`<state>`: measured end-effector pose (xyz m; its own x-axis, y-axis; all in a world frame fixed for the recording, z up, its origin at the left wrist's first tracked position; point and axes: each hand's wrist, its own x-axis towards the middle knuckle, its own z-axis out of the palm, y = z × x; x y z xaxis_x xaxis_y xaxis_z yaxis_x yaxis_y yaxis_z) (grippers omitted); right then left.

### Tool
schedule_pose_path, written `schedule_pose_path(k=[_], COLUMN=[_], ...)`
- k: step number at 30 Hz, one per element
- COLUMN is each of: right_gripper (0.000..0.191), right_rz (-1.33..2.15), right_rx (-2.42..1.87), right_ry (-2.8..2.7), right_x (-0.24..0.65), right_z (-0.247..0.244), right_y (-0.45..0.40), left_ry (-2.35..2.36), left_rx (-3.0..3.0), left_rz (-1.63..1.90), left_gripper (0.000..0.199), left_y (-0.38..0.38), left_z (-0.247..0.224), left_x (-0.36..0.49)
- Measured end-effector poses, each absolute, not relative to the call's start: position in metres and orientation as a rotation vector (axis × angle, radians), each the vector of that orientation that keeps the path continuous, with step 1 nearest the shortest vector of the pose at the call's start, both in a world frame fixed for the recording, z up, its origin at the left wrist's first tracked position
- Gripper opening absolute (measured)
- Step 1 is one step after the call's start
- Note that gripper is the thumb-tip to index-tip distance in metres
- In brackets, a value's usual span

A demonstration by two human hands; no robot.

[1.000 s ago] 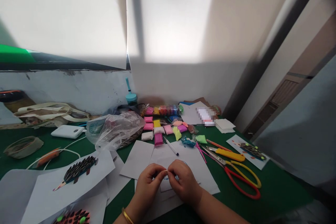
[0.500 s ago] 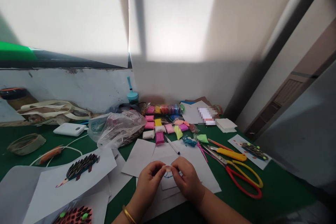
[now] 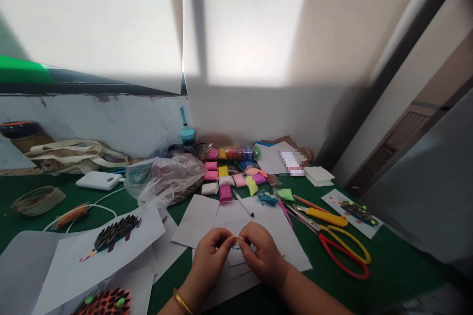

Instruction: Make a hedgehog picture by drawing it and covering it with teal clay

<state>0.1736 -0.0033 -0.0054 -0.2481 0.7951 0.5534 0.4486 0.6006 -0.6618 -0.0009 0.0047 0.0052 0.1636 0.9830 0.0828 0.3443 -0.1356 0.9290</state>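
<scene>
My left hand [image 3: 210, 255] and my right hand [image 3: 263, 252] meet over the white papers near the table's front. Between both thumbs and forefingers is a small pale piece of modelling clay [image 3: 239, 238], mostly covered by the fingertips. Both hands are closed in a pinch on it. Under them lies a small white card [image 3: 236, 259] with blue lines, partly hidden. It rests on a larger white sheet [image 3: 291, 248]. A capped pen [image 3: 243, 204] lies on the paper just beyond the fingers.
Several coloured clay packets [image 3: 225, 193] lie behind the papers. To the right are red-and-yellow scissors [image 3: 343, 246], a yellow cutter [image 3: 327, 216] and a hedgehog card [image 3: 373, 226]. On the left are a hedgehog picture [image 3: 148, 226], a plastic bag [image 3: 162, 179] and a white power bank [image 3: 99, 180].
My fingertips have come closer together, and less of the pale clay shows between them. The rest of the table looks the same.
</scene>
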Motion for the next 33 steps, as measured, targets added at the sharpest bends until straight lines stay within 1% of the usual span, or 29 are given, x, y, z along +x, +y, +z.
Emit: schedule_pose_path(k=[9, 13, 19, 24, 33], right_gripper=[0.018, 0.016, 0.015, 0.01, 0.014], right_rz=[0.442, 0.433, 0.428, 0.442, 0.415], right_rx=[-0.984, -0.972, -0.992, -1.006, -0.996], right_ry=[-1.863, -1.9, -1.914, -1.897, -1.869], right_x=[0.1727, 0.172, 0.1714, 0.1712, 0.1719], right_z=[-0.0066, -0.0071, -0.0058, -0.0055, -0.0069], right_y=[-0.0011, -0.0018, -0.0017, -0.0028, -0.0019], left_ry=[1.236, 1.242, 1.273, 1.269, 1.204], left_rx=[1.575, 1.631, 1.672, 1.674, 1.608], left_rz=[1.051, 1.021, 1.022, 1.002, 1.037], left_gripper=[0.031, 0.025, 0.022, 0.024, 0.027], left_y=[0.0037, 0.0041, 0.0044, 0.0046, 0.0035], left_z=[0.0036, 0.0037, 0.0027, 0.0046, 0.0016], left_x=[0.0, -0.0003, -0.0008, 0.0003, -0.0014])
